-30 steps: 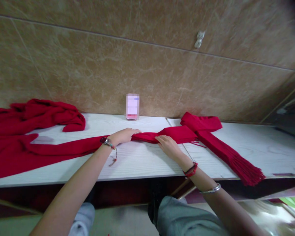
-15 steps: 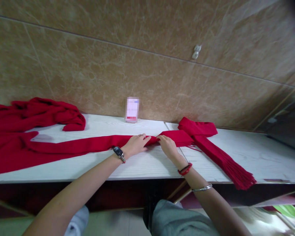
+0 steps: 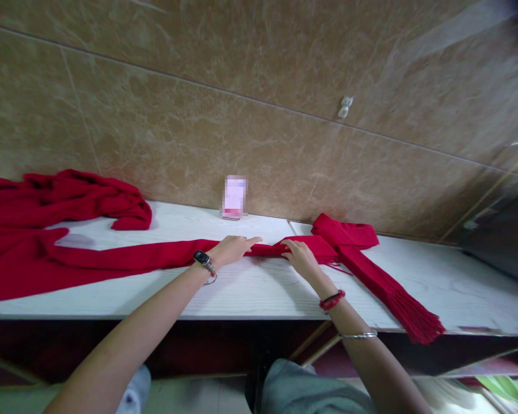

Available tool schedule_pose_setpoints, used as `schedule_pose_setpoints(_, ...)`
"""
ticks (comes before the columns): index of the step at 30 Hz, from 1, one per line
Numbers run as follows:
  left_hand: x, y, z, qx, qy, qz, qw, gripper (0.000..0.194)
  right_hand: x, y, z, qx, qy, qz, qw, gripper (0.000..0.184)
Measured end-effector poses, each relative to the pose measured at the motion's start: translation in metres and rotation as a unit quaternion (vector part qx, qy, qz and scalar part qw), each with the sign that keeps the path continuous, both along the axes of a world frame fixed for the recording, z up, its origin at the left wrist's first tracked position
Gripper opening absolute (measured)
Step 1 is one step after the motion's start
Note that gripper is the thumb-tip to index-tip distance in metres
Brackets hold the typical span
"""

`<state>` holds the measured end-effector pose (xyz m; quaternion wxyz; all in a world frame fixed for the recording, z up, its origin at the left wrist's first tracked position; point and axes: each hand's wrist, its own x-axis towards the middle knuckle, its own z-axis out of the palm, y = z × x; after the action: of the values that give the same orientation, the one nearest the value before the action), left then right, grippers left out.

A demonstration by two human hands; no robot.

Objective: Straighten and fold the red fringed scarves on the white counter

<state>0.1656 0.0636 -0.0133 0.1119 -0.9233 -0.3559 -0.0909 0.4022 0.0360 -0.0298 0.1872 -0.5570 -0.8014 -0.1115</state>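
Note:
A long red scarf (image 3: 159,255) runs across the white tabletop, wide at the left and folded into a narrow strip towards the middle. My left hand (image 3: 231,250) is closed over that strip, one finger stretched to the right along it. My right hand (image 3: 301,260) pinches the folded edge a short way to the right, its fingertips bent onto the cloth. Beyond it, the fringed end (image 3: 339,267) of the strip meets another red scarf (image 3: 366,270), folded over itself, whose fringe hangs over the front edge.
A heap of red cloth (image 3: 82,201) lies at the back left. A phone (image 3: 234,197) with a blurred screen leans on the brown marbled wall (image 3: 164,132). Small white fittings (image 3: 345,107) are fixed to the wall. A dark panel (image 3: 498,241) stands at the right end of the white tabletop (image 3: 242,293).
My left hand has slid slightly left along the strip, widening the gap between my hands. More of the narrow fold shows between them. The view has shifted a little.

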Motion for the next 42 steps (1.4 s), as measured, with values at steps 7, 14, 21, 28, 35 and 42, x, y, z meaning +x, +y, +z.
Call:
schedule_pose_setpoints(7,-0.002,0.001,-0.001,0.011,0.012,-0.03,0.999,0.046,0.009,0.005,-0.006,-0.001,0.027,0.024,0.999,0.014)
schedule_pose_setpoints(14,-0.002,0.0,-0.003,0.0,0.005,-0.054,0.999,0.044,0.011,-0.002,-0.007,0.056,-0.013,0.08,0.995,0.02)
schedule_pose_setpoints(21,-0.003,-0.002,0.002,-0.017,0.006,-0.012,1.0,0.052,0.02,0.0,-0.006,0.052,0.023,0.042,0.998,0.023)
schedule_pose_setpoints(28,-0.003,-0.002,0.007,-0.035,0.017,0.006,0.999,0.045,0.021,-0.003,-0.002,0.055,0.013,0.053,0.997,0.015)
schedule_pose_setpoints(35,-0.004,-0.001,0.007,-0.053,0.003,0.021,0.998,0.048,0.036,-0.007,0.003,0.048,0.017,0.083,0.995,0.036)
schedule_pose_setpoints(42,-0.006,0.003,0.004,-0.045,0.0,0.021,0.999,0.048,0.039,-0.003,-0.005,0.053,0.059,0.009,0.997,0.024)
